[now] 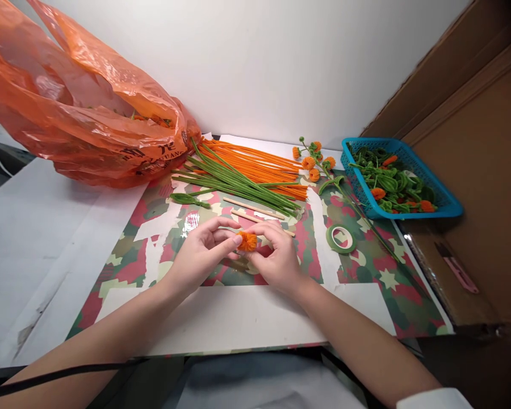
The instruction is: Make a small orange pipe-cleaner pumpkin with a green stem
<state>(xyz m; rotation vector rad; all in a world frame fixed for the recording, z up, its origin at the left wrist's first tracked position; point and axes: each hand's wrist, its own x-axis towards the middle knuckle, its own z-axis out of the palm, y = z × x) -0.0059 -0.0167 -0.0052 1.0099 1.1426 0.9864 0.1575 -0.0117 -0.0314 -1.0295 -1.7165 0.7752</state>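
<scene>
Between my two hands is a small, fluffy orange pipe-cleaner flower head (248,242), held above the patterned mat. My left hand (206,247) pinches it from the left with thumb and fingertips. From the other side my right hand (276,253) closes its thumb and index finger on the same flower head. Just beyond the fingers lie two thin wooden sticks (253,208), the nearer one partly covered by my right hand. Behind them is a bundle of green pipe cleaners (247,184), resting across many orange pipe cleaners (255,156).
An orange plastic bag (111,130) bulges at the back left. Right of my hands lie a roll of green tape (341,238) and a stem with orange flowers (313,162). A blue basket (434,215) holds green leaves. A pink cutter (457,270) lies by the cardboard (472,170).
</scene>
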